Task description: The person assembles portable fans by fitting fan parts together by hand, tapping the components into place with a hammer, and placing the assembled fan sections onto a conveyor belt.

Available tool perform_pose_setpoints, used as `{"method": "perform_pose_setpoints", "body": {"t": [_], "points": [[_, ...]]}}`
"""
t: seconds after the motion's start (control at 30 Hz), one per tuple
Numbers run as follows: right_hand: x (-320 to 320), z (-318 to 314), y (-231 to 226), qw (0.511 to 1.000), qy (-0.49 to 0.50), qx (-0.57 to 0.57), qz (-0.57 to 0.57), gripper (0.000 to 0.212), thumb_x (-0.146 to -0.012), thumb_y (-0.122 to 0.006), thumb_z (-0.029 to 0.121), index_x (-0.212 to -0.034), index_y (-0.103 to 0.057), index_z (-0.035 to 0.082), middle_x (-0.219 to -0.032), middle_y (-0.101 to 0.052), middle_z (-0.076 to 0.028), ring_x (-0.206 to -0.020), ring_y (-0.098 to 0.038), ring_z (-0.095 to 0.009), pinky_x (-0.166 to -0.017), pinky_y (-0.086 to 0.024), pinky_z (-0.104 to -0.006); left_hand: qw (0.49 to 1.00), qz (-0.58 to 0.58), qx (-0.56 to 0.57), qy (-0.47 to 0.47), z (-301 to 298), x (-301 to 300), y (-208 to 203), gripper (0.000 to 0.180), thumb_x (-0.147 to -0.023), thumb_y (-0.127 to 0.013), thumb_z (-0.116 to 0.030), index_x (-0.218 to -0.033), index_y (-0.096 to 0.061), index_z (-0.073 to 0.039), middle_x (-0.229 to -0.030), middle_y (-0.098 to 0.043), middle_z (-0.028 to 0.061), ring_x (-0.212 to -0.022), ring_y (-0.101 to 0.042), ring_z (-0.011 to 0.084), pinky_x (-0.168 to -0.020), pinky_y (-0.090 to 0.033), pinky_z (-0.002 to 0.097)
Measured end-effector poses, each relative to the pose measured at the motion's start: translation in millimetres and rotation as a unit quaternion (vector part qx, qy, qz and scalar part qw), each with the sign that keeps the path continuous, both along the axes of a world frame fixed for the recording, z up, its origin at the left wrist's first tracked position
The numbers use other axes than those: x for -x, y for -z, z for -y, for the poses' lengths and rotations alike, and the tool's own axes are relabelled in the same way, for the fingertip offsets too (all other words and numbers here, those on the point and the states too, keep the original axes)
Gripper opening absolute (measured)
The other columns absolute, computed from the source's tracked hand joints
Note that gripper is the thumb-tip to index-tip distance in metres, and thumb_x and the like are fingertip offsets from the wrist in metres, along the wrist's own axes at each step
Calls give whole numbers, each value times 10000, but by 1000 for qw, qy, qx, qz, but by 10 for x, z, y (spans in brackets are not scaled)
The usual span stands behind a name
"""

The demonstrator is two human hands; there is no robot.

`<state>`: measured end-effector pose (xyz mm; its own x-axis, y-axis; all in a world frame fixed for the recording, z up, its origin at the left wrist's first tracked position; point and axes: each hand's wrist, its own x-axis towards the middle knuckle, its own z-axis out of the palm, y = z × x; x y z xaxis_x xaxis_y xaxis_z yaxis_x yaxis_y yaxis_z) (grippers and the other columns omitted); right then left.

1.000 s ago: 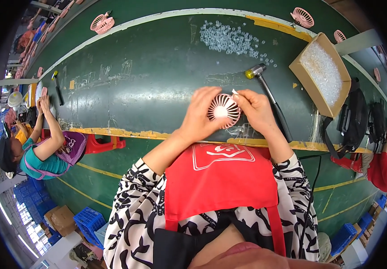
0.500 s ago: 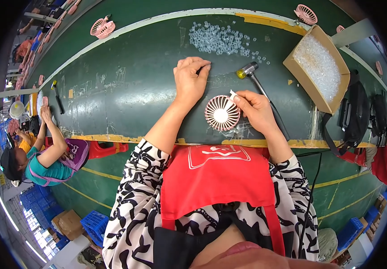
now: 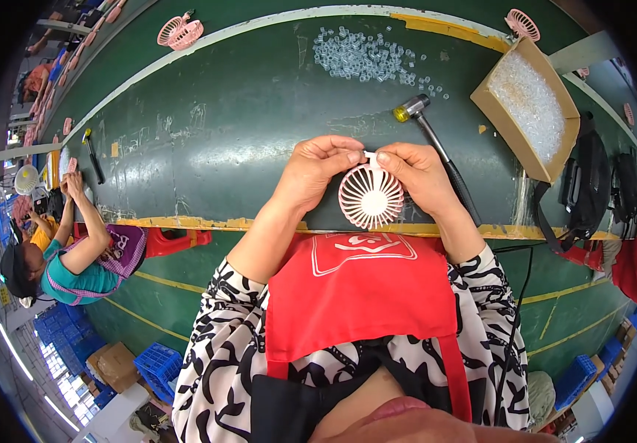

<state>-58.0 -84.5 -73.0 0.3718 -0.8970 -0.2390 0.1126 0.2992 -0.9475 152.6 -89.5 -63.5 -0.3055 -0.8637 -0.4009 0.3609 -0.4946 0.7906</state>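
A round pink and white fan guard (image 3: 371, 196) with curved ribs hangs at the near middle of the workbench, its white stem pointing away from me. My right hand (image 3: 416, 171) pinches that stem between thumb and fingers. At the other side of the stem's tip, my left hand (image 3: 317, 168) is closed in a pinch; whatever its fingertips hold is hidden. Beyond both hands lies a pile of small clear plastic pieces (image 3: 362, 56). A mallet (image 3: 436, 136) with a yellow and black head lies right beside my right hand.
At the right, a cardboard box (image 3: 490, 100) holds many clear pieces, with a black bag (image 3: 590, 184) beside it. Pink fan guards (image 3: 181, 32) lie along the far belt. To the left, a co-worker (image 3: 82, 255) handles a pink part near another hammer (image 3: 94, 156).
My left hand has come down and right from the bench near the pile to the guard's stem. The guard has shifted slightly right, its stem turned to point away from me.
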Motion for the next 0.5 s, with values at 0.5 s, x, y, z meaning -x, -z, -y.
{"method": "perform_pose_setpoints", "body": {"t": [0.5], "points": [[-5,0,0,999,-37,21,-32,251,-970,-628,200,-966,-703,-40,-768,-679,-5,-682,-577,-38,-592,-470,-217,993,83,79,26,-78,-24,-19,137,-896,-658,23,-1025,-703,23,-964,-726,119,-904,-687,165,-834,-548,277]]}}
